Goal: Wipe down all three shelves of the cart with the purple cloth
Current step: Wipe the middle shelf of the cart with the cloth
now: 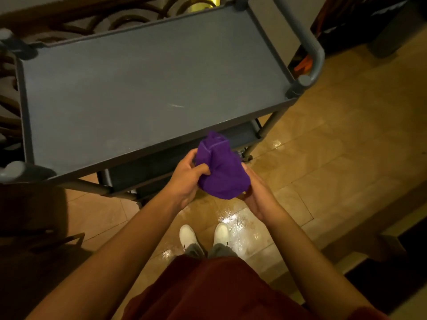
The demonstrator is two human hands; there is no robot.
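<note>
Where the cloth is: the purple cloth [218,172] is bunched up in mid-air between both hands, just in front of the near edge of the cart [30,135], not touching any shelf.

Left hand: the left hand [184,181] is closed on the left side of the wad, thumb and fingers pinching into the fabric.

Right hand: the right hand [256,192] is cupped under and against the right side of the bundle, palm in, fingers curled loosely round it. Gripping, but softer than the other one.

Cart: grey, three tiers. The top shelf [143,88] is bare with a pale scuff near the middle. Only slivers of the lower shelves [242,135] peek out underneath.

How it'll handle: looks like a light, floppy towel-type cloth, so zero stiffness and it'll flop open if you hold it by a corner. My guess is it wants folding into a flat pad so a palm can press on it.

Where to grab: flat hand on top of the folded pad, fingers over the leading edge, so it doesn't roll up mid-swipe.

Stage: looks like prep, reshaping the cloth. Can't tell from here which shelves are done.

Heads up: the floor [323,158] tiles look glossy, maybe wet, near the person's white shoes [188,235].
</note>
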